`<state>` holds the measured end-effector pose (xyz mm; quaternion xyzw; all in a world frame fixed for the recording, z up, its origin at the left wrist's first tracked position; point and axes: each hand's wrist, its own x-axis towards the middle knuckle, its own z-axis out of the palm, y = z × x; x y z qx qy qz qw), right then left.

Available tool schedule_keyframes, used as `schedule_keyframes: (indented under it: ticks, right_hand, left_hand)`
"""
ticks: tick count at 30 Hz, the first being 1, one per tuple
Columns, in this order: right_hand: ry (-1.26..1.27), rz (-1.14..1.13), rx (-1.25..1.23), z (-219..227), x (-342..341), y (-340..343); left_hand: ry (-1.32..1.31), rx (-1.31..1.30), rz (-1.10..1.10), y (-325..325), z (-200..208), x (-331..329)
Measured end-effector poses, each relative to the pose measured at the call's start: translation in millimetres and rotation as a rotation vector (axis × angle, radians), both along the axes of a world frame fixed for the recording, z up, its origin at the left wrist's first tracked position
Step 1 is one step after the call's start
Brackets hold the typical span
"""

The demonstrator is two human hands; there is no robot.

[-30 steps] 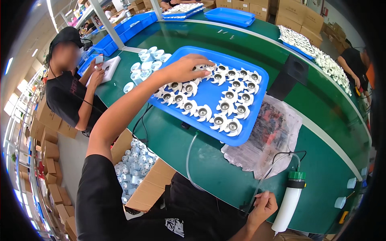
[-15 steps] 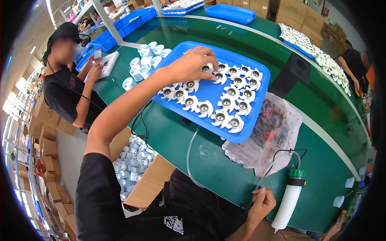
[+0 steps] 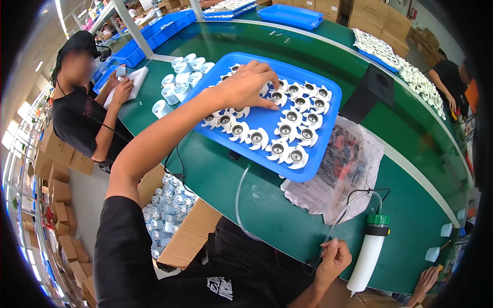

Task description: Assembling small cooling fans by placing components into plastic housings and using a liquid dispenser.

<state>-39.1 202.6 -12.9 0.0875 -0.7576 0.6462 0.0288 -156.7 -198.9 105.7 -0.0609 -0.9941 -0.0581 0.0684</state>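
My left hand (image 3: 245, 88) is over the blue tray (image 3: 205, 92), palm down, with thumb and fingers apart. Between thumb and forefinger tips lies a white fan impeller (image 3: 278, 96) with a dark round hub; several like it sit in the tray, some hidden under the hand. At the table's near edge, my right hand (image 3: 334, 259) has its thumb pressed against curled fingers. A thin clear tube (image 3: 336, 222) runs down to these fingers, but what they hold is unclear. Right of it is a white cylinder with a green cap (image 3: 371, 251), joined to a tube.
White cups (image 3: 181, 91) stand left of the tray. A crumpled printed sheet (image 3: 339, 174) and a black block (image 3: 371, 92) are to its right. A carton of pale parts (image 3: 190, 233) sits below the table edge. A co-worker (image 3: 84, 110) handles a part at far left.
My left hand's thumb has spread away from the forefinger, and the hand has shifted slightly over the impellers. My right hand has stayed in place. The whole view has shifted slightly.
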Motion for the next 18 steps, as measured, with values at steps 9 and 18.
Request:
schedule_keyframes:
  ticks: [9, 18]
  right_hand:
    - [-0.032, 0.002, -0.009, 1, 0, 1]
    - [-0.028, -0.011, -0.093, -2, 0, -1]
  left_hand:
    - [-0.113, 0.030, -0.130, 0, 21, 13]
    - [-0.025, 0.148, -0.227, 3, 15, -2]
